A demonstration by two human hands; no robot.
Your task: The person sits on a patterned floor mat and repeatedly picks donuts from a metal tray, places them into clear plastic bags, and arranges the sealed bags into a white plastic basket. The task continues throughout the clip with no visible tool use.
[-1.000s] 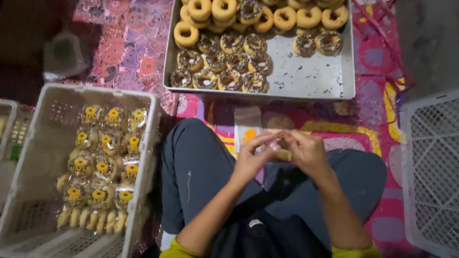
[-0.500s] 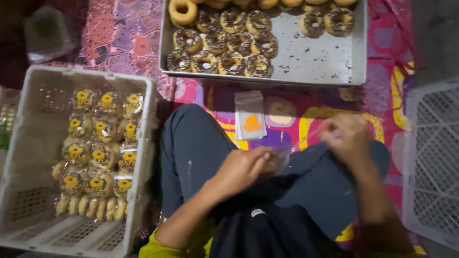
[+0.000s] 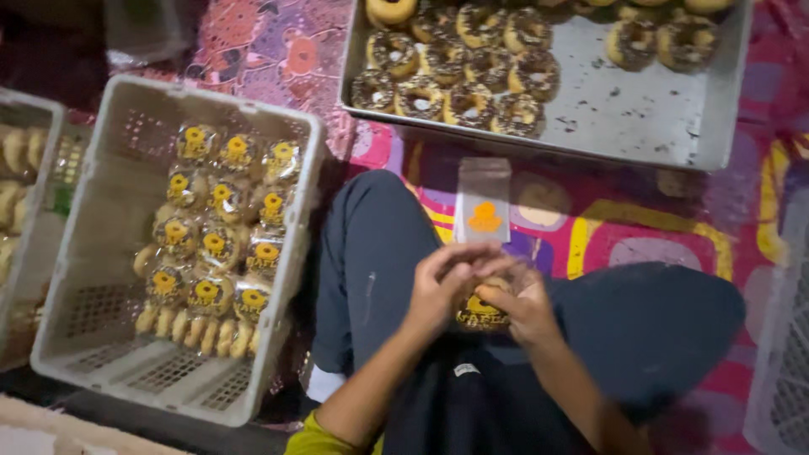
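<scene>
Both my hands meet over my lap on a bagged donut (image 3: 482, 310), a clear packet with a yellow label. My left hand (image 3: 442, 282) wraps its top and left side. My right hand (image 3: 527, 305) grips it from the right. An empty clear bag with an orange mark (image 3: 483, 202) lies flat on the mat just beyond my knees. A metal tray (image 3: 640, 109) of chocolate-topped donuts (image 3: 459, 80) sits farther ahead.
A white plastic crate (image 3: 93, 253) at my left holds several packed donuts (image 3: 219, 244) in rows. Another crate (image 3: 25, 185) with donuts stands at the far left, and a white crate edge (image 3: 779, 362) at the right. A colourful patterned mat (image 3: 624, 227) covers the floor.
My right hand came back from the right and joined the left over my lap. A packed donut is now held between both hands. The view shifted slightly left.
</scene>
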